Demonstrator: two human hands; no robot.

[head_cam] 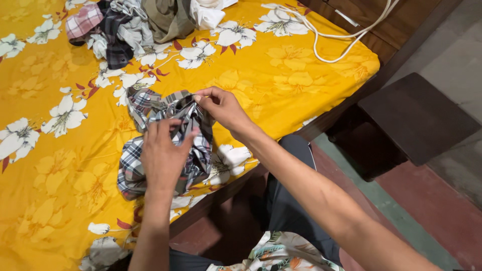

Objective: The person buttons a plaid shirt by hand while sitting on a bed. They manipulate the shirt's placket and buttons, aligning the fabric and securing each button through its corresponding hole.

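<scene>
The left hand (163, 153) and right hand (223, 106) each pinch folds of a crumpled plaid shirt (150, 150) lying near the front edge of the bed's yellow floral sheet (60, 165). A heap of clothes (130, 25) sits at the far edge, a white cable (321, 37) toward the far right corner.

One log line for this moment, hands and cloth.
left hand: grips plaid shirt | right hand: pinches its upper edge | shirt: bunched on yellow floral sheet

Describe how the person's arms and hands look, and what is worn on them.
Both forearms are bare up to the picture's edge: no sleeves show. The left hand and right hand wear no gloves, and no rings, watch or bracelet can be seen. The fingers are slim, with short nails.
</scene>
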